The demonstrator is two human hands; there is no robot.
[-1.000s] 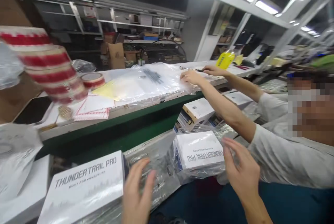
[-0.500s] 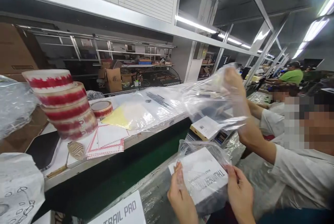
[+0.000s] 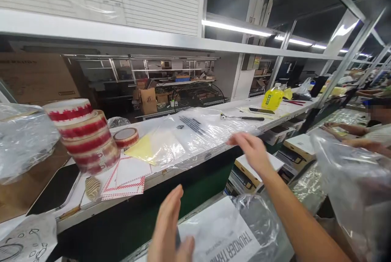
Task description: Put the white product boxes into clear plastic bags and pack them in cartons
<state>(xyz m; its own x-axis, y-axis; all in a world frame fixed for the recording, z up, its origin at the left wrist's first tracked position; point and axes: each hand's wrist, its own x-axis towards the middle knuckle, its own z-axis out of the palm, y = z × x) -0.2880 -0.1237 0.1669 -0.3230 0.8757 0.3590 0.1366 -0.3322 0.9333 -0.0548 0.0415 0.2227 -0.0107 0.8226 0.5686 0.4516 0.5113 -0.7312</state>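
My left hand (image 3: pixel 169 227) is beside the left edge of a white box (image 3: pixel 218 229), its fingers stretched up and the thumb apart. Dark lettering marks the box, which sits in a clear plastic bag (image 3: pixel 259 217) on the lower line, the loose bag end spreading to its right. My right hand (image 3: pixel 252 152) is raised at the shelf's front edge, fingers extended and slightly blurred, nothing seen in them. Closest to it lie flat clear printed plastic bags (image 3: pixel 195 131) on the white shelf (image 3: pixel 165 174).
Red-and-clear tape rolls (image 3: pixel 88 139) are stacked at left by a phone (image 3: pixel 55 188). Further right lie a ratchet wrench (image 3: pixel 241 117) and a yellow bottle (image 3: pixel 272 97). More boxes (image 3: pixel 253 168) stand down the line. A co-worker's clear bag (image 3: pixel 357 184) fills the right side.
Both hands have let go of the bagged box. My right hand has moved up to the shelf edge; the left has shifted left. The view has turned, and the co-worker's bag has moved right.
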